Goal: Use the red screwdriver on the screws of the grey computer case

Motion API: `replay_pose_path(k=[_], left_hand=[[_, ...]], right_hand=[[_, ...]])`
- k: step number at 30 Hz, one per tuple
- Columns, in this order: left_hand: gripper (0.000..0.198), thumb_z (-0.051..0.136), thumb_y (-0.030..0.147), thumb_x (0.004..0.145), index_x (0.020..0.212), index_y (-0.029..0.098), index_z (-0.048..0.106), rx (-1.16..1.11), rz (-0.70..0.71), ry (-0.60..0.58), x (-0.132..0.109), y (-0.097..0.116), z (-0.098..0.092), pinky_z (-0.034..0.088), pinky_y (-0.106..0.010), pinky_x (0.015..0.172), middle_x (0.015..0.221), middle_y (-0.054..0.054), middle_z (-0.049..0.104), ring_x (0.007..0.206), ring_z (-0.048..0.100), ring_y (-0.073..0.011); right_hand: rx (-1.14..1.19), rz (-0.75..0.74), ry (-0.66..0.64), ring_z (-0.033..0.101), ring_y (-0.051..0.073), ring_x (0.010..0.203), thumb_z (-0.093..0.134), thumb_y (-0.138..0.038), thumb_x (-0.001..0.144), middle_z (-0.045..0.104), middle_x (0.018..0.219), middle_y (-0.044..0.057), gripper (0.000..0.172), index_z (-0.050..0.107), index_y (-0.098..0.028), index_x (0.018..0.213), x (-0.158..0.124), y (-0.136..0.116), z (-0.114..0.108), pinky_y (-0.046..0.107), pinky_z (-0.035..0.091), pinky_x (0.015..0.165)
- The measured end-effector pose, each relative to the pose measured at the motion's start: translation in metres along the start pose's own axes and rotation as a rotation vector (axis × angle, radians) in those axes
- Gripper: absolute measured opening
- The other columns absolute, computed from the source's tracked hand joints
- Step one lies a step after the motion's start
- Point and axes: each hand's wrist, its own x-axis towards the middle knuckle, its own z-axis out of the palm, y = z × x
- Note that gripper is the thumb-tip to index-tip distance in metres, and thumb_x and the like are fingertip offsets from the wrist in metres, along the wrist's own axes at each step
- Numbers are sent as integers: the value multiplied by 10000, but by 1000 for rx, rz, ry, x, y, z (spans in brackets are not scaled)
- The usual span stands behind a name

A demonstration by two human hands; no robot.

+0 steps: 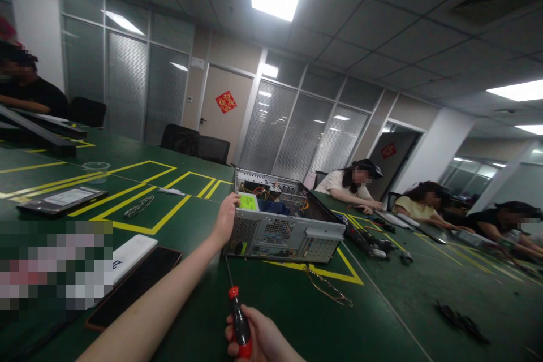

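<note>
An opened computer case (324, 232) lies on the green table in front of me, its rear panel towards me and its inside showing boards and cables. At its left corner, my left hand (226, 219) grips the edge beside the power supply, which bears a bright green label (248, 202). My right hand (265, 331) is closed around the red and black handle of a screwdriver (241, 317). The screwdriver's shaft points up towards the case's lower left corner; whether its tip touches anything, I cannot tell.
On the left lie a hard drive (63, 199), a clear cup (97, 171), a phone (136, 283) and a white box (133, 254). Looped cables (328, 288) lie before the case, a black cable (462, 322) farther right. Several people sit around the table.
</note>
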Motion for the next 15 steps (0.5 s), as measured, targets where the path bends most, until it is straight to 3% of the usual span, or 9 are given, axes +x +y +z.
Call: replay_pose_path(k=[15], left_hand=[[484,252,544,1019,969,225,612,7,17,12,0,-5,2,389,-472,1179,1245,-110,665,1313,545,-244]], right_hand=[[43,-39,7,491,85,439,434,-461,1009,582,598,14,434,636,-132,811,4,0,1,167,197,401]])
